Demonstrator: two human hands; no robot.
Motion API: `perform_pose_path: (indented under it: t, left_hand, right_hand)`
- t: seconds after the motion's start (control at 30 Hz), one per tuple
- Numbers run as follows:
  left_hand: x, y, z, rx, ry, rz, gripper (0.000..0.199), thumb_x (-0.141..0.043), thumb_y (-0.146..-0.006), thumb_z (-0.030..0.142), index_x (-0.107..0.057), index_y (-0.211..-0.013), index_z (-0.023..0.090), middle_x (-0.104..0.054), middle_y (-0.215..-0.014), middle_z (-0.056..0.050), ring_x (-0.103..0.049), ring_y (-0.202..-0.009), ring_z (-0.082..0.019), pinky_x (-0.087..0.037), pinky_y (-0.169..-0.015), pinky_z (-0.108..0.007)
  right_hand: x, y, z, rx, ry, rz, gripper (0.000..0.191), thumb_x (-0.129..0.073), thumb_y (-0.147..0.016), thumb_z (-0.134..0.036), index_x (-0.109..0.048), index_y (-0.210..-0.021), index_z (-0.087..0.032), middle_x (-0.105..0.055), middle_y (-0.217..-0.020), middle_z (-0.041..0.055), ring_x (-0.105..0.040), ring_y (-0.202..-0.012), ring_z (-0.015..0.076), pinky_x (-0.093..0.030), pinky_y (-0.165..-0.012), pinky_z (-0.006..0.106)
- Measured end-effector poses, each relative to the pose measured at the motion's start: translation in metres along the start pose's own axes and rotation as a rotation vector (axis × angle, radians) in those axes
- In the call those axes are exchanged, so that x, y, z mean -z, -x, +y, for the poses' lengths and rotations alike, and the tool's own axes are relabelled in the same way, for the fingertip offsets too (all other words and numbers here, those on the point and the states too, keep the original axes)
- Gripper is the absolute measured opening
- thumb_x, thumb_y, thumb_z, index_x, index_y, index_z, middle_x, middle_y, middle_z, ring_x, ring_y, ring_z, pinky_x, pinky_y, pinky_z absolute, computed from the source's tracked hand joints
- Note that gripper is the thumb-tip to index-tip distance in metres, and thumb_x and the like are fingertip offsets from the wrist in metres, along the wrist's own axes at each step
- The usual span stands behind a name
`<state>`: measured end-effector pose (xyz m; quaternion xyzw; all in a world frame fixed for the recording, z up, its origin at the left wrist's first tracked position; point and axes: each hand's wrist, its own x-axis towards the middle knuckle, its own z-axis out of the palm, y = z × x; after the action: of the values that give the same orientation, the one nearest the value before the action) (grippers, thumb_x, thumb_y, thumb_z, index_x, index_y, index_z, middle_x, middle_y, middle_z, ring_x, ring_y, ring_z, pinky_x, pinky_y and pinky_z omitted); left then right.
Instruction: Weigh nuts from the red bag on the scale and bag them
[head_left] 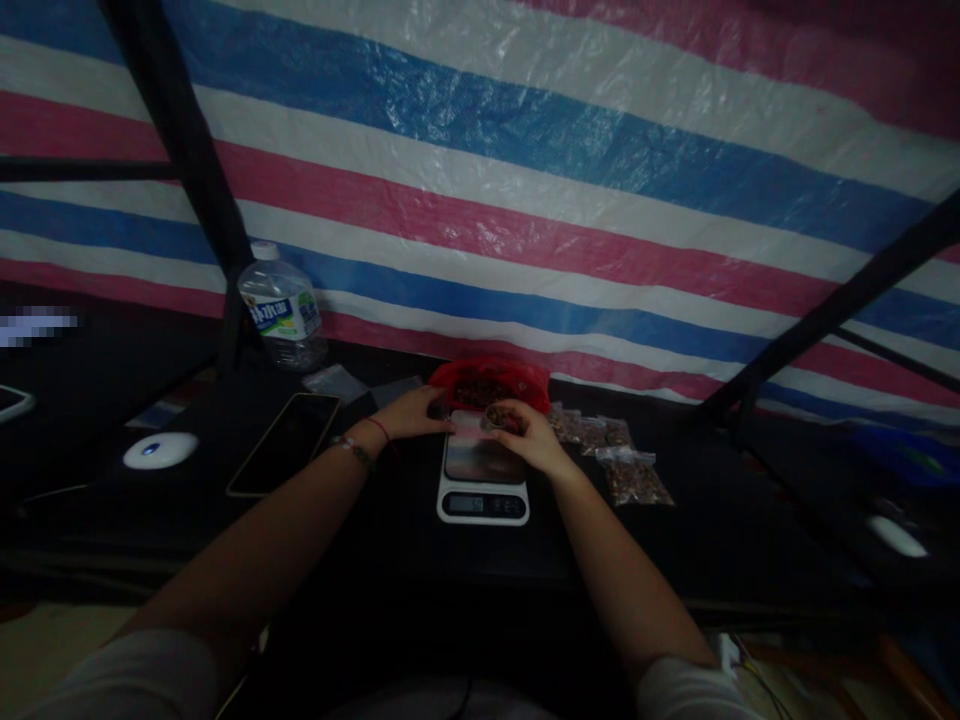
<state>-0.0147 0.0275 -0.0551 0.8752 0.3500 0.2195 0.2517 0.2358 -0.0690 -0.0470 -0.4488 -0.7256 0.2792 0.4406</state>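
A white kitchen scale (484, 505) with a lit display lies on the black table in front of me. Over the back of its plate, my right hand (529, 435) is closed round a small round cup (495, 418) with brown bits in it. My left hand (416, 412) is at the plate's back left corner, thumb and fingers apart, with a dark gap between them. Just behind both hands sits an open red plastic bag (525, 378) of dark brown pieces. Filled clear zip bags, one of them a larger zip bag (637, 478), lie right of my right hand.
A large clear plastic bottle (283, 310) stands at the back left by a black frame post. Left of the scale are a phone (285, 445), flat clear bags (336, 384) and a white oval device (160, 450). Striped sheeting (525, 180) hangs behind the table.
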Motion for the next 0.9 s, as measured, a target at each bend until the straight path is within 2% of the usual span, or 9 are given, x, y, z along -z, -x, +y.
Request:
perform_pose_path:
  t: [0.17, 0.37, 0.47, 0.57, 0.7, 0.8, 0.9]
  left_hand:
    - [0.005, 0.002, 0.003, -0.028, -0.020, -0.021, 0.062, -0.067, -0.072, 0.056, -0.060, -0.122, 0.021, -0.067, -0.119, -0.012, -0.063, -0.105, -0.028, -0.048, -0.091, -0.038]
    - [0.013, 0.005, -0.002, -0.108, -0.070, -0.104, 0.082, -0.078, -0.061, 0.050, -0.051, -0.133, 0.021, -0.059, -0.133, -0.011, -0.057, -0.119, -0.029, -0.043, -0.099, -0.037]
    - [0.014, 0.005, -0.008, -0.132, -0.077, -0.118, 0.076, -0.077, -0.064, 0.041, -0.052, -0.133, 0.023, -0.060, -0.133, -0.010, -0.058, -0.118, -0.028, -0.044, -0.099, -0.036]
    - [0.015, 0.005, -0.008, -0.121, -0.066, -0.042, 0.065, -0.068, -0.074, 0.040, -0.051, -0.134, 0.021, -0.060, -0.131, -0.010, -0.059, -0.116, -0.027, -0.045, -0.098, -0.036]
    - [0.012, 0.005, 0.000, -0.085, -0.057, 0.107, 0.073, -0.066, -0.076, 0.048, -0.046, -0.139, 0.018, -0.058, -0.133, -0.013, -0.058, -0.117, -0.029, -0.044, -0.100, -0.040]
    - [0.004, 0.005, 0.011, -0.146, -0.013, 0.110, 0.076, -0.069, -0.074, 0.049, -0.046, -0.139, 0.017, -0.058, -0.132, -0.014, -0.057, -0.118, -0.029, -0.044, -0.101, -0.042]
    - [-0.005, 0.005, 0.023, -0.199, 0.028, 0.081, 0.079, -0.071, -0.072, 0.052, -0.047, -0.138, 0.017, -0.058, -0.132, -0.015, -0.056, -0.119, -0.030, -0.043, -0.102, -0.043]
  right_hand:
    - [0.000, -0.002, 0.006, -0.028, -0.109, 0.031, 0.042, -0.069, -0.074, -0.027, -0.059, -0.115, -0.020, -0.064, -0.114, 0.0085, -0.061, -0.108, 0.0206, -0.046, -0.098, 0.036]
    - [0.000, -0.004, 0.013, -0.047, -0.226, 0.131, 0.041, -0.071, -0.073, -0.031, -0.061, -0.112, -0.022, -0.066, -0.113, 0.0069, -0.062, -0.107, 0.0209, -0.047, -0.099, 0.038]
    - [0.000, -0.004, 0.014, -0.054, -0.219, 0.134, 0.040, -0.071, -0.073, -0.033, -0.062, -0.111, -0.023, -0.066, -0.113, 0.0063, -0.062, -0.108, 0.0210, -0.047, -0.099, 0.038]
    - [0.000, -0.004, 0.017, -0.074, -0.182, 0.128, 0.042, -0.072, -0.073, -0.034, -0.062, -0.112, -0.022, -0.065, -0.114, 0.0070, -0.062, -0.107, 0.0216, -0.047, -0.099, 0.040]
    - [-0.003, -0.006, 0.019, -0.069, -0.147, 0.117, 0.046, -0.072, -0.072, -0.031, -0.058, -0.116, -0.022, -0.064, -0.115, 0.0082, -0.062, -0.108, 0.0214, -0.046, -0.100, 0.040]
    - [-0.007, -0.008, 0.015, -0.049, -0.187, 0.194, 0.049, -0.073, -0.070, -0.029, -0.052, -0.115, -0.023, -0.064, -0.108, 0.0059, -0.063, -0.101, 0.0195, -0.049, -0.095, 0.038]
    - [-0.012, -0.008, 0.007, -0.044, -0.174, 0.260, 0.043, -0.073, -0.069, -0.030, -0.051, -0.105, -0.023, -0.064, -0.102, 0.0043, -0.063, -0.097, 0.0190, -0.051, -0.090, 0.036]
